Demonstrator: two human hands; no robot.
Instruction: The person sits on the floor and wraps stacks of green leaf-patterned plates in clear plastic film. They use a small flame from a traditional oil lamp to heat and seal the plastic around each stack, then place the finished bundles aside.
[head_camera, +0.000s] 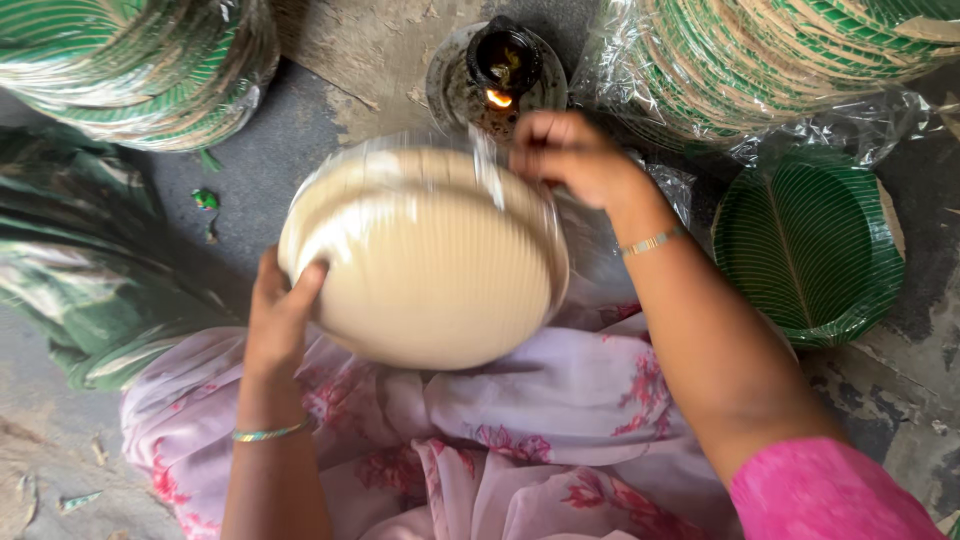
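Lap-side, left hand (280, 310) cradles the plate stack (425, 255) while right hand (565, 155) pinches its plastic wrap (490, 175); I'd keep that well off the far lamp flame (498, 98).

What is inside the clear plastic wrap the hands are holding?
A stack of cream plates, undersides up, held by the left hand and right hand. Only the top plate's back shows; their count and printed faces are hidden.

- Left hand (280, 312) is up from below, fingers spread and curled over an edge, thumb on the near side, gripping.
- Left wrist is straight, with the forearm running down towards the body.
- Right hand (565, 158) sits higher and further out, fingers bunched in a tight pinch, knuckles up.
- Right wrist bends slightly; the forearm slants back to a raised elbow.
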